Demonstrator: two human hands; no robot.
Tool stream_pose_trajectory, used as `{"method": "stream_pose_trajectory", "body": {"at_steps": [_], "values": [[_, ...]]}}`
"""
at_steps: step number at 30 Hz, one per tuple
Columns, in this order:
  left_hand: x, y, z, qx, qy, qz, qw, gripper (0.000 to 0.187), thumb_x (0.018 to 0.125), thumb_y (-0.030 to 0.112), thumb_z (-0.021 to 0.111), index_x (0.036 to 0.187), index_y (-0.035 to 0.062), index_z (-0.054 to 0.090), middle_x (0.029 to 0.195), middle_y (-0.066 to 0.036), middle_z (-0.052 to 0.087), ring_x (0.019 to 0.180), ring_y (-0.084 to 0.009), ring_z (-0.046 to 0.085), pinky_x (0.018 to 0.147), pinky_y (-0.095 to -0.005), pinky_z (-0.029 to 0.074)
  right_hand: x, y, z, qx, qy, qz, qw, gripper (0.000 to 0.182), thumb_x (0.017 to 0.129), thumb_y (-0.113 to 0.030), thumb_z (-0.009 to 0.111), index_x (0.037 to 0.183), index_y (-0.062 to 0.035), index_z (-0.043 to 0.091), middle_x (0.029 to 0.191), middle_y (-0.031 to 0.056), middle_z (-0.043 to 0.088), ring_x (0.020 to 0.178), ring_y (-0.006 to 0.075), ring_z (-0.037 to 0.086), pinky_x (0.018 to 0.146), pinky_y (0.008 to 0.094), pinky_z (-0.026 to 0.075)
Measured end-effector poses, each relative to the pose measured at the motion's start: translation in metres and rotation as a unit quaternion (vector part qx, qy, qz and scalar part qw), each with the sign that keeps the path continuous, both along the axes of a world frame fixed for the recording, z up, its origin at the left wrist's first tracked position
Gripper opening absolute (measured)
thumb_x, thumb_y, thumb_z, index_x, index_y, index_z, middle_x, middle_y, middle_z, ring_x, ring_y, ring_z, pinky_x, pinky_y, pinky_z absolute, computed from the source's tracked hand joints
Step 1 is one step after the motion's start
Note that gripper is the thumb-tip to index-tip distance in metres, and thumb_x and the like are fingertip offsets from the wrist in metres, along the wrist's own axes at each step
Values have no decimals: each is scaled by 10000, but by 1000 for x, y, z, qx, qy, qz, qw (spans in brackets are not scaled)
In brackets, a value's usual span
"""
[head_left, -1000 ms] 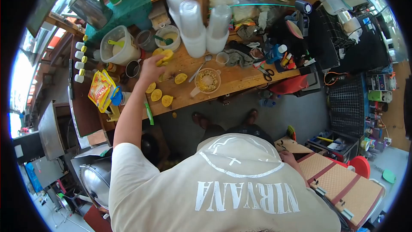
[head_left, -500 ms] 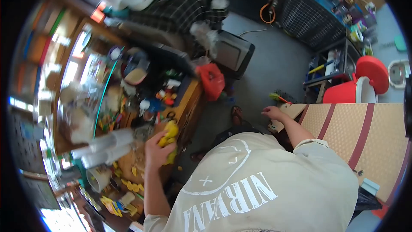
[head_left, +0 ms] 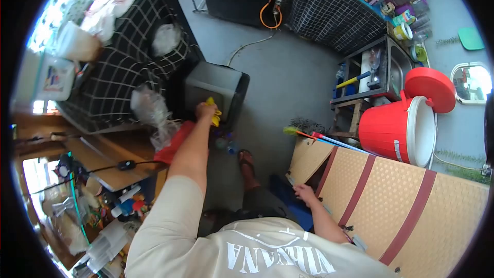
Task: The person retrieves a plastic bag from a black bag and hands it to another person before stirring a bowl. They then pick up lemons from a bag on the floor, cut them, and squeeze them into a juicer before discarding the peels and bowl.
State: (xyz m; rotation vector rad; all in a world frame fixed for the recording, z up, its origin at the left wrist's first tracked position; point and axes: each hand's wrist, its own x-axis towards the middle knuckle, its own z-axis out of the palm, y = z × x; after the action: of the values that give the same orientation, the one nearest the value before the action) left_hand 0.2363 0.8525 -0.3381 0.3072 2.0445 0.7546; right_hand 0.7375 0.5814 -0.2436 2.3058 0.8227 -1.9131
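Observation:
My left hand [head_left: 205, 109] is closed around limp yellow peels [head_left: 215, 116] that look like banana peels, their strips sticking out past the fingers. The arm is stretched forward, so that the hand overlaps the near side of a grey bin with a black rim [head_left: 242, 85]. Beside that forearm hangs a red plastic bag [head_left: 174, 144]. My right hand [head_left: 305, 194] holds nothing and hangs low with its fingers loosely apart, close to the raised flap [head_left: 310, 158] of a woven tan cabinet.
The tan cabinet [head_left: 388, 201] with dark red bands lies along my right side. Behind it stand a red bucket [head_left: 383, 128] and a sink unit [head_left: 396, 67]. At left is a table under a checked black cloth [head_left: 116, 80]. A cable [head_left: 247, 46] crosses the grey floor.
My left hand has moved from the cluttered wooden table forward to the bin, still holding the yellow peels. My view has turned left, and my right hand has come lower beside the cabinet.

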Motion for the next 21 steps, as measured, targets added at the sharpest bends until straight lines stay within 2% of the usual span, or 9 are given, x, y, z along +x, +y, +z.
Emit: {"method": "stream_pose_trajectory", "body": {"at_steps": [3, 6, 7, 11, 12, 13, 15, 17, 21], "values": [[-7, 26, -20, 27, 157, -36, 987, 617, 803, 301, 797, 1312, 25, 585, 1270, -257, 639, 1167, -371, 642, 976, -437, 528, 0, -19, 7, -13, -3, -27, 1000, 341, 914, -280, 732, 1169, -55, 717, 946, 43, 712, 814, 133, 637, 703, 299, 519], [6, 30, 12, 51, 147, 5, 988, 776, 867, 358, 732, 1480, 6, 412, 1464, -275, 482, 1357, -384, 484, 1117, -413, 409, -4, -25, -5, -40, 2, 6, 999, 369, 915, -287, 730, 1194, -47, 706, 974, 52, 715, 833, 142, 637, 735, 300, 519], [5, 22, 15, 51, 140, -54, 987, 806, 893, 318, 695, 1525, -23, 327, 1518, -282, 414, 1414, -378, 414, 1146, -408, 371, -8, -18, -7, -54, 0, 26, 998, 373, 922, -303, 724, 1209, -68, 692, 1004, 39, 700, 879, 140, 625, 748, 292, 510], [26, -53, 59, 137, 206, -213, 945, 682, 871, 276, 702, 1438, -13, 457, 1448, -255, 502, 1348, -387, 487, 1120, -433, 399, -26, 5, -25, -32, 22, 102, 994, 397, 921, -318, 728, 1239, -87, 672, 1001, 21, 672, 893, 123, 594, 734, 280, 493], [32, -76, 95, 155, 153, -247, 944, 551, 864, 235, 695, 1336, -7, 546, 1407, -245, 537, 1298, -386, 531, 1091, -438, 427, -33, 15, -31, -16, 46, 113, 992, 397, 923, -307, 726, 1242, -77, 667, 966, 19, 662, 853, 114, 583, 700, 279, 486], [38, -112, 86, 234, 171, -253, 923, 453, 860, 202, 683, 1253, -6, 592, 1320, -240, 587, 1233, -385, 573, 1040, -440, 465, -39, 26, -35, -12, 62, 150, 987, 397, 923, -307, 726, 1242, -77, 667, 966, 19, 662, 853, 114, 583, 700, 279, 486], [42, -181, 157, 298, 201, -352, 864, 367, 869, 172, 647, 1194, 5, 615, 1152, -199, 633, 1106, -384, 606, 965, -464, 490, -57, 47, -41, 28, 102, 153, 983, 378, 929, -295, 716, 1226, -68, 667, 967, 20, 666, 817, 112, 590, 668, 278, 483], [31, -253, 214, 245, 237, -491, 802, 352, 884, 194, 643, 1205, 50, 641, 1200, -154, 651, 1160, -335, 604, 993, -457, 481, -82, 74, -27, 40, 100, 228, 968, 338, 932, -266, 706, 1201, -65, 671, 937, 26, 670, 760, 113, 596, 632, 278, 484], [9, -408, 287, 237, 323, -397, 826, 269, 864, 174, 650, 1112, 81, 694, 1146, -115, 688, 1100, -296, 638, 954, -441, 504, -121, 121, -31, 36, 66, 377, 923, 280, 931, -255, 690, 1166, -102, 685, 877, 24, 668, 761, 133, 609, 625, 314, 516]]}}
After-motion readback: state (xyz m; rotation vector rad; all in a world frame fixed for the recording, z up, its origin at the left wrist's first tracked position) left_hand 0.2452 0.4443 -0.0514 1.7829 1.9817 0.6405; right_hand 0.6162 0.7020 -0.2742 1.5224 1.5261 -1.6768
